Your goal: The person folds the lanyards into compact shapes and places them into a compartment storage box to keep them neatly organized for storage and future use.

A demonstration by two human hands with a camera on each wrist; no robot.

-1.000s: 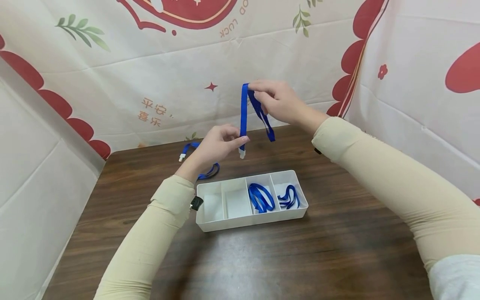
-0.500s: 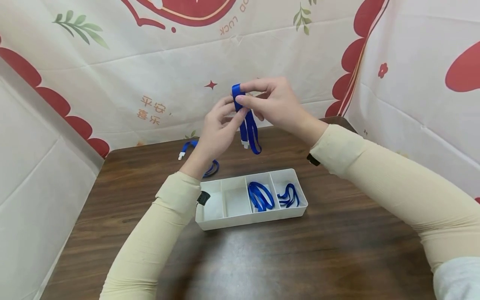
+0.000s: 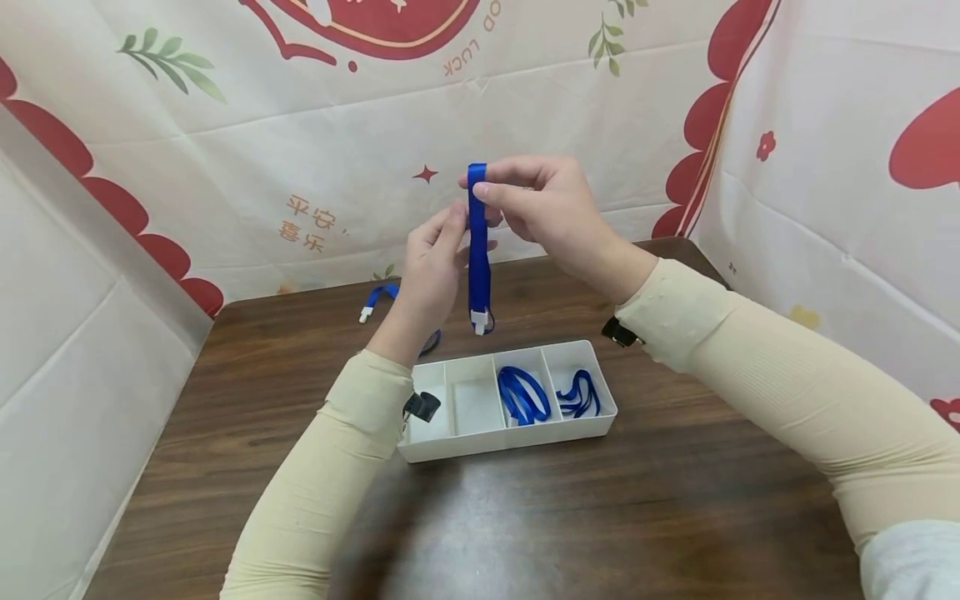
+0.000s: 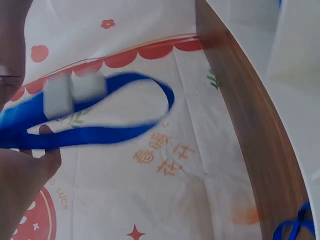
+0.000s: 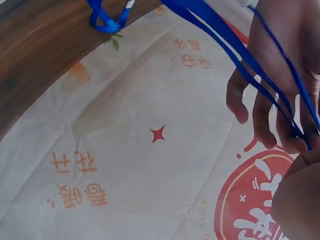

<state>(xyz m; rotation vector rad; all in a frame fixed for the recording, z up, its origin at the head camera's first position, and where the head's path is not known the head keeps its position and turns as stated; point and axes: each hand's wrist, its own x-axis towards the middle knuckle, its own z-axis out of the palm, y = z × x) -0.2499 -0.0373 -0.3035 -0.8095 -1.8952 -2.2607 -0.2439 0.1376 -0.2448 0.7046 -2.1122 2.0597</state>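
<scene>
My right hand [image 3: 558, 208] pinches a folded blue lanyard [image 3: 478, 242] near its top, between thumb and forefinger, above the table's far side. The strap hangs down in a narrow bundle, with a white plastic clip [image 3: 480, 320] at its lower end. Beside the strap, on its left, is my left hand [image 3: 429, 267]; some of its fingers pass behind the strap and its thumb lies apart from it. In the right wrist view the left hand's fingers [image 5: 263, 120] look loosely spread behind the strands. A bottom loop of the lanyard [image 4: 100, 135] shows in the left wrist view.
A white divided tray [image 3: 510, 435] stands on the wooden table [image 3: 570, 517]. Its two right compartments hold a coiled blue lanyard [image 3: 517, 396] and another folded one [image 3: 579, 395]. More blue lanyard [image 3: 381, 293] lies behind my left forearm. A printed cloth [image 3: 360, 150] hangs behind.
The lanyard, earlier draped wide and then bunched between both hands, now hangs straight from my right hand. My left hand rose to it, then shifted slightly left and its thumb came off the strap.
</scene>
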